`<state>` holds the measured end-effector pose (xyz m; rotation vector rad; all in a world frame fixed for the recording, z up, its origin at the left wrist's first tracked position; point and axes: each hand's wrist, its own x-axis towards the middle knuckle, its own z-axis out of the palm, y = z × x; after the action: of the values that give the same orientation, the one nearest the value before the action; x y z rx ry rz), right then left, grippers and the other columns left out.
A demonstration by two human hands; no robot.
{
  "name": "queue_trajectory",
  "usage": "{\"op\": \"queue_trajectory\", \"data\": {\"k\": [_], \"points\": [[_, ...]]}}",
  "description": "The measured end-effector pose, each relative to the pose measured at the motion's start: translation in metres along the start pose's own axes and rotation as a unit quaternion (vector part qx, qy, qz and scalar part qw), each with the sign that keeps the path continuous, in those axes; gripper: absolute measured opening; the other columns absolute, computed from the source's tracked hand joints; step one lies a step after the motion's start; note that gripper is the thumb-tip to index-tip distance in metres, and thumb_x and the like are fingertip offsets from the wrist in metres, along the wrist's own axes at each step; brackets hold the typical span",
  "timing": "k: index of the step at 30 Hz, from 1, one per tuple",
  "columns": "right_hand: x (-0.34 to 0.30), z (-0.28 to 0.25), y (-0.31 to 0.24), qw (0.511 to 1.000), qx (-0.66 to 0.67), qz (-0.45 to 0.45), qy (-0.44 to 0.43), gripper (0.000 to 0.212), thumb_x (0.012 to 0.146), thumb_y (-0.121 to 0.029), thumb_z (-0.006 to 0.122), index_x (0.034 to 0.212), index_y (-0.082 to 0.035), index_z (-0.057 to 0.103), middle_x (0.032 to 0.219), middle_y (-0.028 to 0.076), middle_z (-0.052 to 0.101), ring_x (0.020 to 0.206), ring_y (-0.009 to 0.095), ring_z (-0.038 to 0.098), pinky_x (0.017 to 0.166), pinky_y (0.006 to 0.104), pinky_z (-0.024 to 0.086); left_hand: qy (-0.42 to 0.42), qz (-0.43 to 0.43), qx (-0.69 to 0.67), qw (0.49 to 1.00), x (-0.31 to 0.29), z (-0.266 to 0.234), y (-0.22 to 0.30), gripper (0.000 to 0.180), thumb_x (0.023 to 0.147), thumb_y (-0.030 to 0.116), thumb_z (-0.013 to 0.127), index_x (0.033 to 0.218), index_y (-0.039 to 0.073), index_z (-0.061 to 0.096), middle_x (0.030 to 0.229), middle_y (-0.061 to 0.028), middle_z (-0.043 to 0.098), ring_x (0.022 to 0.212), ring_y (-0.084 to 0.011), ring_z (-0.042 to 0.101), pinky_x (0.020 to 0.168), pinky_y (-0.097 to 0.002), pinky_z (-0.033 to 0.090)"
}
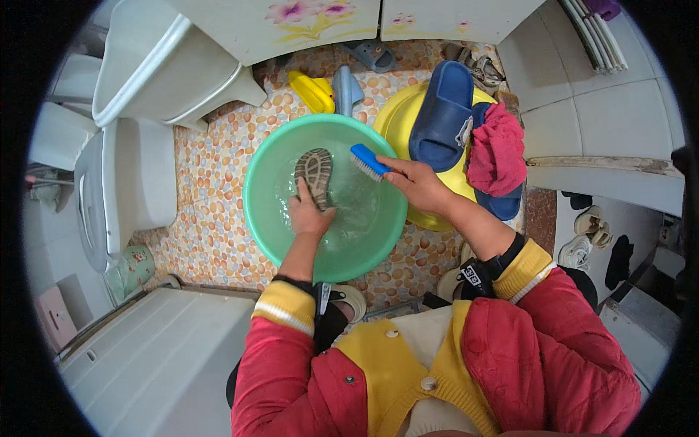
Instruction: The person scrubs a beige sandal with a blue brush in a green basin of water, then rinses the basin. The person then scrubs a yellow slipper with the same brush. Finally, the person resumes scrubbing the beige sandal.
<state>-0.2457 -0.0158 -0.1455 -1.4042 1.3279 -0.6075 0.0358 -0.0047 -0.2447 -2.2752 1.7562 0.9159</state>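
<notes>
A round green basin [375,244] with some water in it stands on the floor in front of me. Inside it a small shoe [316,167] shows its brown-grey treaded sole. My left hand [311,215] grips the shoe at its near end, the fingers lying over the sole; what the thumb side holds is partly hidden. Over the basin's right side, my right hand [422,186] is closed on a blue scrub brush [368,160]. Its pale bristles face down and toward the shoe, apart from it.
Right of the basin, a yellow basin [392,109] bears navy slippers [441,116] and a red cloth [496,153]. Yellow [312,91] and blue-grey plastic items [345,89] lie behind the green basin. A toilet [109,193] stands left, a white cabinet [313,33] at the back.
</notes>
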Motion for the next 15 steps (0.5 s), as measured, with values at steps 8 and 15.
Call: {"op": "queue_trajectory", "data": {"k": [8, 15], "points": [[0.004, 0.001, 0.008, 0.999, 0.032, 0.026, 0.005, 0.045, 0.095, -0.021, 0.061, 0.137, -0.007, 0.054, 0.113, 0.020, 0.067, 0.100, 0.024, 0.067, 0.089, 0.0332, 0.049, -0.042, 0.019, 0.095, 0.994, 0.019, 0.041, -0.006, 0.118, 0.066, 0.035, 0.086, 0.157, 0.025, 0.013, 0.142, -0.0240, 0.034, 0.128, -0.0441, 0.043, 0.105, -0.0444, 0.042], [0.010, -0.101, -0.034, 0.991, -0.107, -0.072, 0.034, 0.053, 0.087, -0.028, 0.070, 0.131, -0.002, 0.058, 0.109, 0.020, 0.068, 0.096, 0.024, 0.066, 0.089, 0.0351, 0.049, -0.044, 0.043, 0.028, 0.998, 0.011, 0.003, -0.013, 0.115, 0.065, 0.027, 0.086, 0.156, 0.022, 0.016, 0.135, -0.0275, 0.041, 0.116, -0.0401, 0.056, 0.099, -0.0433, 0.048]]}}
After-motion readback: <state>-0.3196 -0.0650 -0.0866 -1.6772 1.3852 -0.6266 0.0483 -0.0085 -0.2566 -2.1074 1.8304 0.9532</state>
